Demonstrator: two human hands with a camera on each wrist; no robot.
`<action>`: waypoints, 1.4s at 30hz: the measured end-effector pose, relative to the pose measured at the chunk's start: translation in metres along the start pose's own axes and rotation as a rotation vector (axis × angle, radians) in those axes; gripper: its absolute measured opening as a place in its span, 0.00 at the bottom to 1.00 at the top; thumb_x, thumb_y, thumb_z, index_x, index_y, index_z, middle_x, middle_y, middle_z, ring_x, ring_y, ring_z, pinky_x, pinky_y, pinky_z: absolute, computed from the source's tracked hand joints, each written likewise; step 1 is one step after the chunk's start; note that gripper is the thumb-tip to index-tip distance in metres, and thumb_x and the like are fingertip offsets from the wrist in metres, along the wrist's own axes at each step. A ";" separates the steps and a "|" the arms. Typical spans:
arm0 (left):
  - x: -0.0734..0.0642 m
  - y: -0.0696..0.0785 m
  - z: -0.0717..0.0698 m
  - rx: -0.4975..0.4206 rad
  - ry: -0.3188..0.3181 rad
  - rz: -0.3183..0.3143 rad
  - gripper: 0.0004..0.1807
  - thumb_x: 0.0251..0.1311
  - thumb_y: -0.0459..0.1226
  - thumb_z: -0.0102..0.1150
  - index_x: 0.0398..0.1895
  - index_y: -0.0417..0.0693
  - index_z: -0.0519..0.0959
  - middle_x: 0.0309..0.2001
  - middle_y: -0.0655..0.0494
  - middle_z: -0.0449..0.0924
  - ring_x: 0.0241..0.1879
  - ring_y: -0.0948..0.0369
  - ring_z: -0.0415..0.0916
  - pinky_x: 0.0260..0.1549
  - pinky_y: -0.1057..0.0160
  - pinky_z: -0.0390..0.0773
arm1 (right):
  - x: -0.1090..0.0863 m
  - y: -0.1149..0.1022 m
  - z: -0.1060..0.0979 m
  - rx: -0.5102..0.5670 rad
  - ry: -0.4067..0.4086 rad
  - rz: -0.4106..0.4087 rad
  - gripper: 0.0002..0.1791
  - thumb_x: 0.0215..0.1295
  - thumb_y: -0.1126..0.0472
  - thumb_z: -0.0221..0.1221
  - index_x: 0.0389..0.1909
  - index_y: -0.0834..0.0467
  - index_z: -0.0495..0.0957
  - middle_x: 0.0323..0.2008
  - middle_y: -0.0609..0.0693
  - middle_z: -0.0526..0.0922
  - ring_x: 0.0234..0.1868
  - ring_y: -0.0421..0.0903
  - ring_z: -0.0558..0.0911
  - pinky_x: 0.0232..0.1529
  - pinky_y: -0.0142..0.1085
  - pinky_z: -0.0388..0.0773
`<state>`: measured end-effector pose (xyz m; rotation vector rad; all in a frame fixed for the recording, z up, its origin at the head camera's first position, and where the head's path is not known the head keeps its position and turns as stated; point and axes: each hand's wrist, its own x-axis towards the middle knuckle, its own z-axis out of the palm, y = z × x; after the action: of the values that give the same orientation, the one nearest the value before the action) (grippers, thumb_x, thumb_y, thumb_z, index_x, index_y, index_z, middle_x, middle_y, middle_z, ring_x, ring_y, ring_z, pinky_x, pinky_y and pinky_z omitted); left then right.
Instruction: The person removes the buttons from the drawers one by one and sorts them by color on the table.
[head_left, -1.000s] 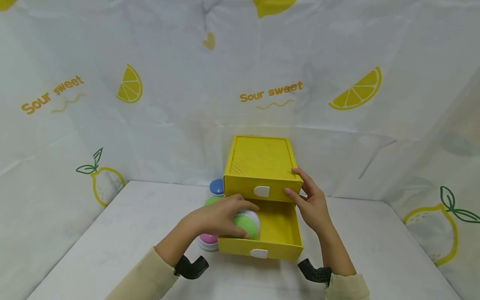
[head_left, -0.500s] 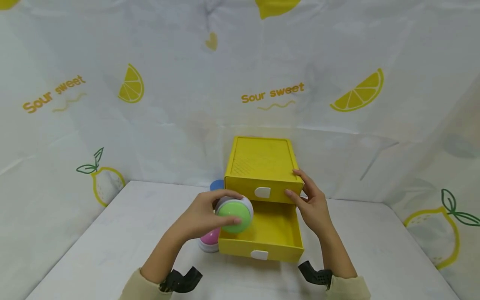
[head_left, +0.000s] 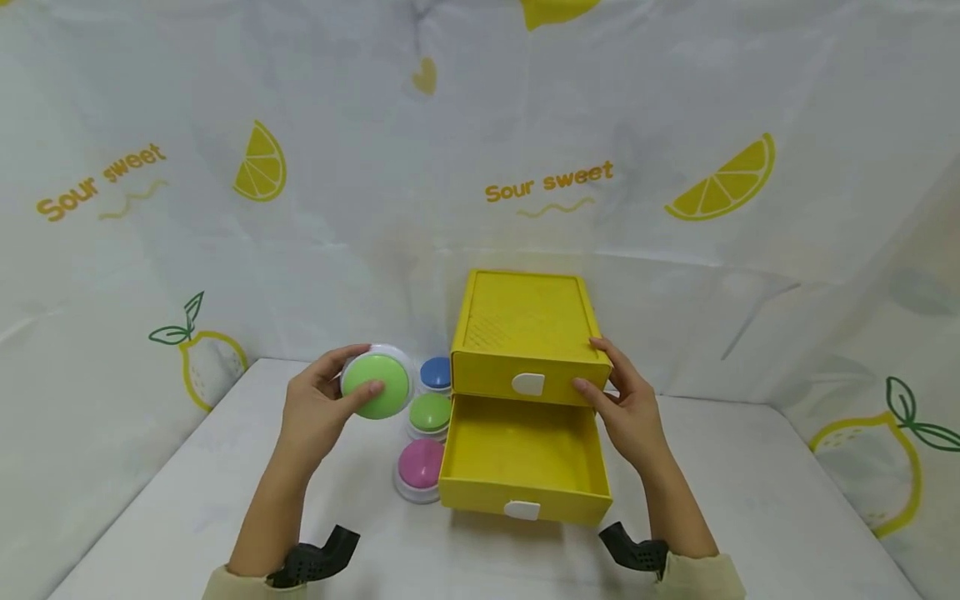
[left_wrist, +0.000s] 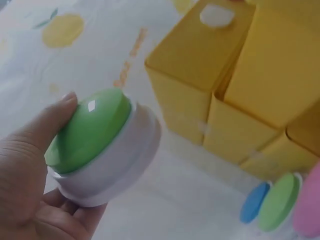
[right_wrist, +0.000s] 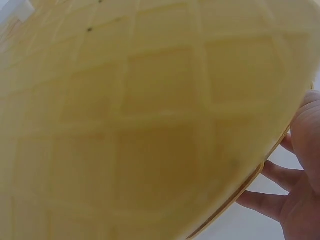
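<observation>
My left hand (head_left: pixel 315 408) holds a round push button (head_left: pixel 381 385) with a green dome and white base, thumb on the dome and fingers beneath the base. In the left wrist view the green button (left_wrist: pixel 95 130) is tilted, its white rim facing the box. My right hand (head_left: pixel 626 408) grips the right front edge of a yellow two-drawer box (head_left: pixel 528 312), thumb on the upper drawer's front and fingers along the side. The lower drawer (head_left: pixel 525 450) is pulled out with nothing inside. From the right wrist, the drawer's ribbed underside (right_wrist: pixel 160 125) fills most of the view.
Left of the box stand three more buttons in a row: blue (head_left: pixel 436 372), green (head_left: pixel 430 412) and pink (head_left: pixel 420 463). The pink one sits right beside the open drawer. Behind the table (head_left: pixel 187 492) hangs a white lemon-print cloth (head_left: pixel 360 167).
My left hand has lifted the green button out of the lower drawer and carried it left, past the row of buttons. My right hand has kept its hold on the box.
</observation>
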<state>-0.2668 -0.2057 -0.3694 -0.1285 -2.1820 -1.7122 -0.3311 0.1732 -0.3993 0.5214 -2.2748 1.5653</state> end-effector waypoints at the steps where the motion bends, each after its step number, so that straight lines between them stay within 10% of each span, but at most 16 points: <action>1: 0.002 -0.004 -0.003 0.005 0.025 -0.032 0.29 0.60 0.35 0.70 0.65 0.45 0.75 0.60 0.46 0.78 0.47 0.74 0.80 0.46 0.76 0.82 | 0.000 0.000 0.000 0.001 0.001 0.001 0.33 0.71 0.59 0.62 0.75 0.45 0.64 0.73 0.55 0.69 0.48 0.31 0.77 0.40 0.22 0.81; 14: 0.030 -0.090 -0.003 0.006 0.171 -0.317 0.33 0.62 0.48 0.69 0.69 0.50 0.72 0.70 0.43 0.72 0.64 0.53 0.72 0.40 0.84 0.73 | -0.001 -0.001 0.001 -0.021 0.007 0.015 0.34 0.72 0.58 0.61 0.76 0.44 0.62 0.73 0.56 0.69 0.50 0.27 0.77 0.44 0.21 0.81; 23: 0.031 -0.137 0.014 0.078 0.191 -0.359 0.33 0.62 0.47 0.69 0.67 0.44 0.73 0.68 0.34 0.72 0.72 0.49 0.65 0.70 0.50 0.67 | -0.001 -0.001 0.002 0.004 -0.002 0.010 0.34 0.72 0.59 0.61 0.76 0.45 0.63 0.74 0.55 0.67 0.52 0.27 0.77 0.44 0.21 0.81; 42: 0.028 -0.146 0.022 0.388 0.169 -0.264 0.36 0.69 0.55 0.58 0.66 0.34 0.73 0.66 0.32 0.73 0.70 0.39 0.67 0.71 0.42 0.65 | -0.001 -0.005 0.001 -0.001 0.007 0.032 0.33 0.72 0.57 0.61 0.75 0.45 0.63 0.76 0.53 0.65 0.56 0.26 0.75 0.48 0.20 0.79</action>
<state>-0.3402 -0.2271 -0.4991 0.4043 -2.4315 -1.3266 -0.3277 0.1704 -0.3964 0.4813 -2.2892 1.5789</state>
